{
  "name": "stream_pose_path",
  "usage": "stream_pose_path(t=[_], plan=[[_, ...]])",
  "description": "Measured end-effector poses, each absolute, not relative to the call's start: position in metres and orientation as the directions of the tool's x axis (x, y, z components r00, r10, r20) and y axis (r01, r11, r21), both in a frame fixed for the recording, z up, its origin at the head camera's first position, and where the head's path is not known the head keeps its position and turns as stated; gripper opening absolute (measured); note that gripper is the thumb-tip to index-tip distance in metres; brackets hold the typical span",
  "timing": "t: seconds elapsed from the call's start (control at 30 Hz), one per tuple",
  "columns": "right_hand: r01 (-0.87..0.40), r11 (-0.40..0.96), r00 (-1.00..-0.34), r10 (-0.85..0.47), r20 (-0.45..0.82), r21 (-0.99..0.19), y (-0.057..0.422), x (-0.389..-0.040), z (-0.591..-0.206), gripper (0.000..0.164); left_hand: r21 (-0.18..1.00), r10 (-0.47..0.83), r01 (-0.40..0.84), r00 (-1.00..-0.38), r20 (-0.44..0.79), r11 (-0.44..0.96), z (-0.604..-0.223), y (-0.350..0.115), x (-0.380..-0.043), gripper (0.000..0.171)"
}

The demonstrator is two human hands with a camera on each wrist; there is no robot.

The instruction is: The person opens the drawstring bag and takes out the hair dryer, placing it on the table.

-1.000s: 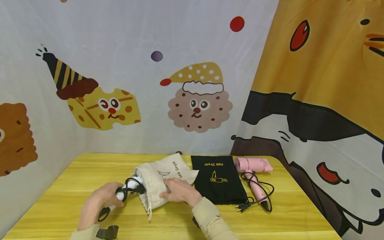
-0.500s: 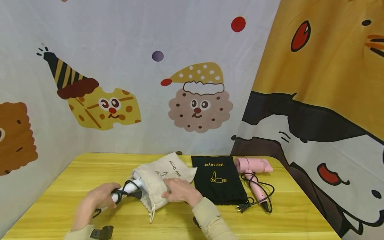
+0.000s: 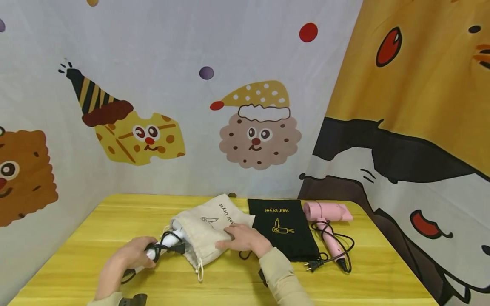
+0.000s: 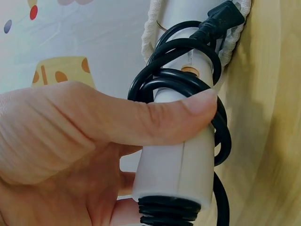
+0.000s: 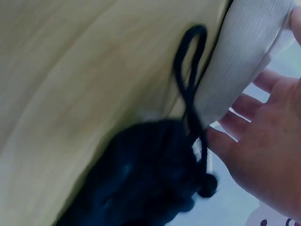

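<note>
My left hand [image 3: 134,253] grips the handle of a white hair dryer [image 4: 176,162], with the thumb laid across it. A black cord [image 4: 183,80] is wound round the handle. The dryer's far end is hidden inside a cream drawstring bag [image 3: 200,233], which lies tilted on the table and is printed "Hair Dryer". My right hand [image 3: 245,238] rests on the right part of this bag with loosely bent fingers. In the right wrist view, the fingers [image 5: 235,125] lie along the edge of the cream cloth. Close beside that hand is a black drawstring bag [image 5: 141,174].
Flat at the back right lies the black bag [image 3: 283,238], also printed "Hair Dryer". A pink hair dryer [image 3: 325,211] is to its right, with its black cord and plug [image 3: 314,265] loose. Behind the wooden table [image 3: 214,284] hangs a printed cloth.
My right hand has shifted right along the cream bag, away from its mouth. The left hand and the white dryer have moved only slightly. The head view has turned a little.
</note>
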State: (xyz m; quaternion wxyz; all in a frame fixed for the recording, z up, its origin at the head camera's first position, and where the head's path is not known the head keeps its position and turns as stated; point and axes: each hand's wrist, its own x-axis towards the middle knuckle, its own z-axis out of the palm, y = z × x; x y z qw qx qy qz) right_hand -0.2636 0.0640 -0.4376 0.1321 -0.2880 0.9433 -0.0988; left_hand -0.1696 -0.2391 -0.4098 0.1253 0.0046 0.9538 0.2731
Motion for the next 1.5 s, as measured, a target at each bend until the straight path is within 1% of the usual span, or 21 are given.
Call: stream_pose_path(t=[0.1, 0.27, 0.37, 0.6, 1.03, 1.2, 1.33, 1.4, 1.5], plan=[[-0.509, 0.818, -0.798, -0.565, -0.211, -0.267, 0.069, -0.265, -0.44, 0.072, 0.522, 0.08, -0.05, -0.972, -0.223, 0.851, -0.408, -0.24, -0.167, 0.061], [-0.521, 0.819, -0.796, -0.568, -0.21, -0.241, 0.07, -0.265, -0.441, 0.069, 0.511, 0.068, -0.06, -0.971, -0.229, 0.858, -0.402, -0.24, -0.163, 0.058], [-0.522, 0.826, -0.808, -0.559, -0.186, -0.213, 0.069, -0.265, -0.443, 0.067, 0.515, 0.057, -0.079, -0.968, -0.243, 0.853, -0.398, -0.239, -0.162, 0.057], [-0.514, 0.839, -0.828, -0.539, -0.154, -0.178, 0.067, -0.263, -0.444, 0.067, 0.509, 0.075, -0.065, -0.965, -0.25, 0.858, -0.394, -0.243, -0.158, 0.051], [-0.516, 0.841, -0.841, -0.534, -0.091, -0.165, 0.066, -0.261, -0.441, 0.064, 0.52, 0.076, -0.082, -0.958, -0.277, 0.85, -0.386, -0.246, -0.149, 0.047], [-0.535, 0.831, -0.828, -0.552, -0.1, -0.153, 0.069, -0.262, -0.438, 0.054, 0.518, 0.079, -0.081, -0.957, -0.28, 0.852, -0.385, -0.243, -0.147, 0.048], [-0.545, 0.826, -0.817, -0.561, -0.129, -0.144, 0.07, -0.262, -0.434, 0.03, 0.51, 0.075, -0.073, -0.962, -0.264, 0.857, -0.388, -0.242, -0.148, 0.053], [-0.543, 0.822, -0.816, -0.565, -0.125, -0.169, 0.07, -0.261, -0.433, 0.03, 0.51, 0.067, -0.075, -0.965, -0.255, 0.857, -0.39, -0.241, -0.149, 0.054], [-0.532, 0.815, -0.819, -0.564, -0.104, -0.232, 0.068, -0.258, -0.432, 0.035, 0.515, 0.051, -0.093, -0.965, -0.258, 0.852, -0.391, -0.239, -0.149, 0.054]])
